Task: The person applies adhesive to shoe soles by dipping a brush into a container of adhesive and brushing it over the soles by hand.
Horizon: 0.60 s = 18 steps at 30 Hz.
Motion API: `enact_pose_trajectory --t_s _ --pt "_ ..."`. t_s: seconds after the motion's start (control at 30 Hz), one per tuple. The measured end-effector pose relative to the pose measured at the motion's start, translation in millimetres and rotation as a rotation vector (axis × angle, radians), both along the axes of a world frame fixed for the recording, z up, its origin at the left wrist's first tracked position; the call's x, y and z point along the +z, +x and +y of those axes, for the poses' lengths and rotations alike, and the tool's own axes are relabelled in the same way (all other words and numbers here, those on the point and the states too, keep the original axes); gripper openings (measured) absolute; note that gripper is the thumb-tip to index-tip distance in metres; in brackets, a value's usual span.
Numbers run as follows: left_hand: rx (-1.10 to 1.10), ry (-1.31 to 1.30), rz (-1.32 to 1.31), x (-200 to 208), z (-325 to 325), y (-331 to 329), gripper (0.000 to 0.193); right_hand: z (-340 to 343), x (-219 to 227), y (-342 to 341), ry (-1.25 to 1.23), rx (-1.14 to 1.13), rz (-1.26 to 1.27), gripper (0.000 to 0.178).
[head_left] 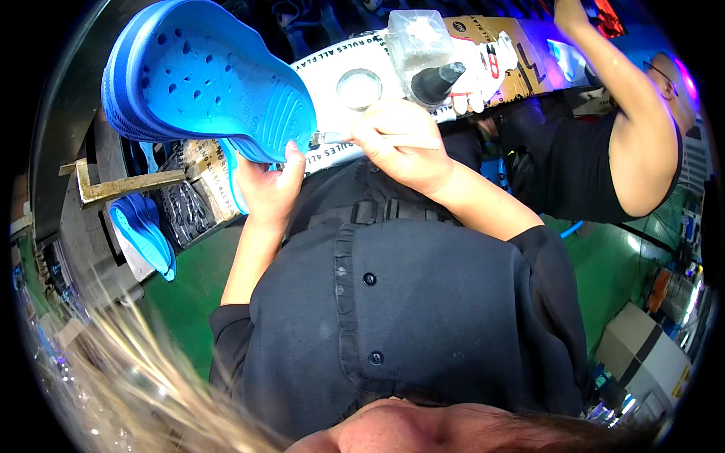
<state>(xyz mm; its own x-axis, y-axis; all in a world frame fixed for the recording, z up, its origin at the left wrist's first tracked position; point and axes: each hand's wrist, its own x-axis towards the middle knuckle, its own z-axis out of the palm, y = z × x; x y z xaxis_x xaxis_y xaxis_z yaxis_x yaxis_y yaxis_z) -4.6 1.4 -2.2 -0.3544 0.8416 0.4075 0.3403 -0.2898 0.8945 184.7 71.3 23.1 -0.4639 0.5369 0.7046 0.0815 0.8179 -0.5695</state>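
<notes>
My left hand (268, 185) grips a large blue clog-shaped shoe part (219, 87) near its narrow end, with the thumb on the rim. The piece is tilted, its inner face showing several small holes and a ribbed patch. In my right hand (400, 143) is a small brush (331, 138), pinched between the fingers. Its bristles are at the edge of the narrow end, close to my left thumb; whether they touch it I cannot tell. Just beyond the right hand is a round shallow dish (359, 88) on the white printed work surface (325, 60).
Behind the dish stand a clear plastic box (418, 36) and a black nozzle bottle (436, 83). A red-handled tool (492, 62) lies near cardboard (521, 68). Another person (623, 136) sits at right. A metal bar (132, 187) and more blue shoe parts (143, 232) are at left.
</notes>
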Motion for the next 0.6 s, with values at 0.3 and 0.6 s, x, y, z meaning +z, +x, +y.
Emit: enact_pose_trajectory --t_s 0.3,0.6 --pt "0.019 0.001 0.03 -2.2 -0.4 -0.8 0.037 1.5 -1.3 4.7 -0.092 -0.042 0.06 0.004" --pt "0.035 0.087 0.04 -3.6 -0.1 2.2 0.029 -2.7 -2.9 1.1 -0.011 -0.005 0.023 0.007"
